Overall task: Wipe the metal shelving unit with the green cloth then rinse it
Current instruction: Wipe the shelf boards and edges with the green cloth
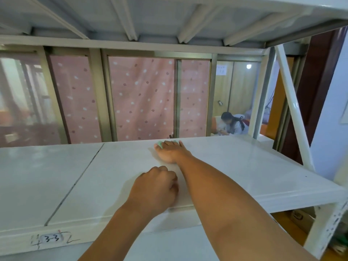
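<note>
A: Start at the fingers. What has the right hand point(169, 152) got?

B: Its fingers point(167, 143) lie flat and spread, pressed down on one green cloth point(160, 143). Only small bits of green show, one patch beside the fingertips on the left and a sliver past them. The hand covers the rest, palm down, not curled around it.

A: Where on the shelf is that?

B: At the far edge of the white shelf point(235, 166), right of its middle, near the back rim. The forearm point(226, 194) reaches across the shelf from the near edge on the right.

A: And the left hand point(156, 187)?

B: Curled into a loose fist, fingers point(169, 174) tucked under, resting on the shelf surface close to the near edge. I see nothing held in it, though the inside of the fist is hidden. It sits just beside the right forearm, close but whether touching I cannot tell.

A: Count the shelf parts.

B: Two panels make the surface, divided by one dark seam point(75, 181) running from the back edge to the front edge on the left. One label point(50, 238) with handwritten marks sits on the front lip near the left corner. One upper shelf point(150, 14) overhead shows its ribbed underside. One slanted brace point(290, 102) stands at the right end.

A: Behind the unit?

B: Pink dotted curtain point(143, 98) behind window frames, and one person point(232, 123) sitting low in the room at the right.
</note>
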`<state>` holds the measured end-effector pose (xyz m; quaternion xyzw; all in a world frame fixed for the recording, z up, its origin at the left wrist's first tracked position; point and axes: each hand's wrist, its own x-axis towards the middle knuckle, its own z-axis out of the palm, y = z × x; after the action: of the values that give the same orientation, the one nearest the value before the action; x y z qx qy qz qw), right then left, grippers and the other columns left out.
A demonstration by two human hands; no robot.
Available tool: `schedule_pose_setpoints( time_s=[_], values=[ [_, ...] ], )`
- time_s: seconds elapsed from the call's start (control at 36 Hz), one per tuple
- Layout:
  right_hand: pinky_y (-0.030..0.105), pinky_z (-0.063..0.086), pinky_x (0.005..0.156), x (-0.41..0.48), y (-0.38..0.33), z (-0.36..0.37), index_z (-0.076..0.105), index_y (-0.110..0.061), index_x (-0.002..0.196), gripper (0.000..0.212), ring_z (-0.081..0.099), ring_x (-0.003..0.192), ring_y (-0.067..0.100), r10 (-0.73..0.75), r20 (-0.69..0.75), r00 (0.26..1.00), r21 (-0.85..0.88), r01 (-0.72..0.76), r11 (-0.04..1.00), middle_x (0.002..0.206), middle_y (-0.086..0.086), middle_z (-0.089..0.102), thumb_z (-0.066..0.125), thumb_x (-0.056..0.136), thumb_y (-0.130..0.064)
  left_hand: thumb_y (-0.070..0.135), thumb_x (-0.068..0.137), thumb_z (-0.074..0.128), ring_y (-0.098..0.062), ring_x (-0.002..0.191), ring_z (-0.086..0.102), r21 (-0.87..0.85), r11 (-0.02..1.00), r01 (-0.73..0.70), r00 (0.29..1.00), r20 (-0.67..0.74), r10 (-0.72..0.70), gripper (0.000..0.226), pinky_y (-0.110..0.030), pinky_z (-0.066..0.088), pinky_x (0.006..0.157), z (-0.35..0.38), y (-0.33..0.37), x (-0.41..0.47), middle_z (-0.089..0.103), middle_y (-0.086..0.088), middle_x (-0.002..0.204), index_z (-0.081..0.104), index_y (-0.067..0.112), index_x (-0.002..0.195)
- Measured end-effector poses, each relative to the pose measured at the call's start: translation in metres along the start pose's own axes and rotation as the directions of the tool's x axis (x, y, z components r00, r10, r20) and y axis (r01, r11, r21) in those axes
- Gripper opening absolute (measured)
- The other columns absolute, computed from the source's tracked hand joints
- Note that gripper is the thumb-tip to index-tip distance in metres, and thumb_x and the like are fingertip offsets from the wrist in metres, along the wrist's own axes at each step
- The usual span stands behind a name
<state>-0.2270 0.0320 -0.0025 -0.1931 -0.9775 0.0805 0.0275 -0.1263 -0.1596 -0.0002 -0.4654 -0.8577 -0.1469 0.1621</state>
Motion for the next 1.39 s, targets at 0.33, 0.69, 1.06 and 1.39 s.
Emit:
schedule_pose_setpoints(
  time_s=[0.33,0.69,1.06,1.39],
  values=[
    [0.044,-0.008,0.121,0.002,0.126,-0.021,0.011,-0.019,0.158,0.075,0.004,0.152,0.019,0.011,-0.005,1.000,0.029,-0.011,1.000,0.166,0.000,0.008,0.003,0.097,-0.062,0.038,0.094,0.048,-0.016,0.105,0.057,0.030,0.972,0.235,0.972,-0.009,-0.235,0.026,-0.032,0.049,0.083,0.029,0.089,0.056,0.062,0.007,0.110,0.067,0.027,0.109],
    [0.044,-0.002,0.121,-0.004,0.253,-0.041,0.015,-0.018,0.158,0.068,0.008,0.151,0.020,0.096,-0.031,0.995,0.002,-0.096,0.995,0.165,0.001,0.012,0.007,0.100,-0.053,0.040,0.098,0.038,-0.019,0.099,0.055,0.102,0.948,0.300,0.953,0.012,-0.303,0.032,-0.034,0.047,0.081,0.051,0.165,0.087,0.060,0.003,0.104,0.064,0.021,0.101],
    [0.050,0.016,0.118,-0.032,0.331,-0.051,0.023,-0.013,0.154,0.074,0.023,0.146,0.030,0.217,-0.068,0.974,0.019,-0.216,0.976,0.161,0.010,0.023,0.015,0.092,-0.053,0.045,0.100,0.033,-0.017,0.083,0.045,0.165,0.923,0.347,0.934,0.030,-0.356,0.033,-0.031,0.036,0.071,0.052,0.186,0.088,0.047,0.004,0.086,0.047,0.019,0.083],
    [0.050,0.020,0.118,-0.061,0.369,-0.064,0.020,-0.017,0.155,0.069,0.022,0.147,0.031,0.332,-0.019,0.943,0.102,-0.329,0.939,0.162,0.010,0.019,0.015,0.095,-0.050,0.042,0.101,0.032,-0.018,0.088,0.049,0.109,0.966,0.235,0.970,0.039,-0.240,0.035,-0.031,0.039,0.073,0.050,0.205,0.074,0.048,0.004,0.089,0.056,0.019,0.091]
  ],
)
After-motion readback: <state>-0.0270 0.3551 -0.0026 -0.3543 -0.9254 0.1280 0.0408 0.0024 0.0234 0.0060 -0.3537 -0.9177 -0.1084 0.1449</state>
